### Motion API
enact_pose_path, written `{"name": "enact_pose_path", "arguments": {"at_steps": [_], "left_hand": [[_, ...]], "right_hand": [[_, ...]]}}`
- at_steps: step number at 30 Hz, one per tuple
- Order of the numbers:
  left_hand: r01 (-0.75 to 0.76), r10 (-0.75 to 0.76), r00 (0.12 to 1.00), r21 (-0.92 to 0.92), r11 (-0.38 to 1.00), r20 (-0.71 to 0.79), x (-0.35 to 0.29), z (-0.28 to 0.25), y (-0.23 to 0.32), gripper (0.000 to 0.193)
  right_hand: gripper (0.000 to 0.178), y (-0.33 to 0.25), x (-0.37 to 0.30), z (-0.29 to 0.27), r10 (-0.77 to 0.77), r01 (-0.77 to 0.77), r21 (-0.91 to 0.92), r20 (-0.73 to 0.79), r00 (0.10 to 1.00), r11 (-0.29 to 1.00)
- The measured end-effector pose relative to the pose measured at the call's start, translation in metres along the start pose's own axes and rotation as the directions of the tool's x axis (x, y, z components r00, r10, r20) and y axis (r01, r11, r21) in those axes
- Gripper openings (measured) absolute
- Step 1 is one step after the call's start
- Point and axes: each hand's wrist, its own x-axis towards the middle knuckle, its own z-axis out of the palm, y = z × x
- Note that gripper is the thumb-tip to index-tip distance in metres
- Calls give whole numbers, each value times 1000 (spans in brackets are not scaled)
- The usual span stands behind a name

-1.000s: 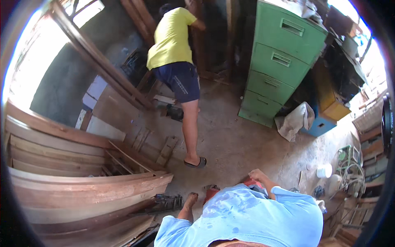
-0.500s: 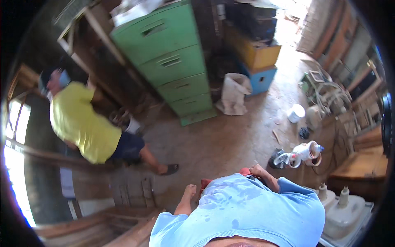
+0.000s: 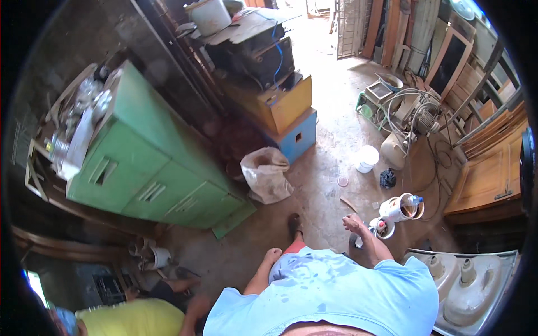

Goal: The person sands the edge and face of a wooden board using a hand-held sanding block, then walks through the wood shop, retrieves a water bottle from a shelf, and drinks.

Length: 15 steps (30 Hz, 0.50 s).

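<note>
My left hand (image 3: 273,256) hangs beside my left hip against the light-blue shirt (image 3: 336,285). Its fingers are turned away, so I cannot tell what shape they make. My right hand (image 3: 353,224) is held out ahead of my right side, its fingers loosely bent and a little apart, with nothing visible in it. Just to its right on the floor stand open white buckets (image 3: 394,210), one with a clear blue-capped bottle (image 3: 413,200) on top. My foot in a dark sandal (image 3: 295,224) shows on the concrete floor ahead.
A green filing cabinet (image 3: 151,162) stands at left; a white sack (image 3: 265,175) and stacked yellow (image 3: 286,103) and blue boxes (image 3: 298,137) lie beyond. A compressor-like machine (image 3: 417,115) with hoses, and washbasins (image 3: 471,291), are at right. Another person in a yellow shirt (image 3: 134,319) bends low at lower left.
My view has swung left and moved forward, bringing the cabinet and sack nearer. The person in yellow now appears at the lower left. My right hand has swung forward from my waist.
</note>
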Motion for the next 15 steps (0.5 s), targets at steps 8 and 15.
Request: {"name": "enact_pose_path", "arguments": {"at_steps": [8, 15], "left_hand": [[162, -407, 807, 503, 849, 428, 191, -140, 59, 45], [89, 11, 970, -397, 913, 243, 445, -175, 168, 22]], "right_hand": [[28, 60, 71, -72, 191, -195, -79, -54, 980, 978], [37, 99, 173, -132, 545, -541, 71, -140, 827, 838]]}}
